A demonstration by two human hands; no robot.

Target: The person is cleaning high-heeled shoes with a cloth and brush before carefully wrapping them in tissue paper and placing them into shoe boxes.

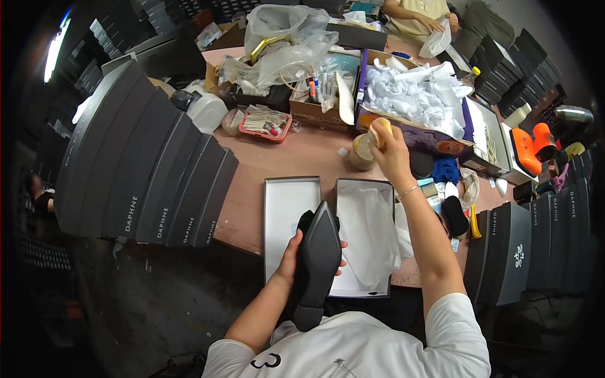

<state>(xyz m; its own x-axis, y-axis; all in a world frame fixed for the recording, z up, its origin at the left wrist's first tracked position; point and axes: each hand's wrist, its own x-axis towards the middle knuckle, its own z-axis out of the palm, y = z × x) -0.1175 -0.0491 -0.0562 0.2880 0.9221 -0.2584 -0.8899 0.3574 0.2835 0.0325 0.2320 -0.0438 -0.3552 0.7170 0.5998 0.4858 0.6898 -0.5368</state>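
My left hand (289, 259) is wrapped round a black pointed shoe (319, 252), held sole up with its low heel toward me. My right hand (395, 157) is closed on a pale yellow sponge-like pad (380, 131), just above a jar (361, 154) with cloudy, yellowish sides. The jar's mouth is partly hidden by the pad and my fingers. Beneath the shoe lie two shallow white-lined shoebox halves (273, 217) side by side. White tissue paper (368, 233) fills much of the right half.
Dark shoeboxes (135, 157) stand in a tall row at left, more (504, 252) at right. Behind the jar is a carton (409, 133) of crumpled white paper. A red basket (268, 135) holds thin sticks. Another person's hands (432, 25) handle white paper at the far side.
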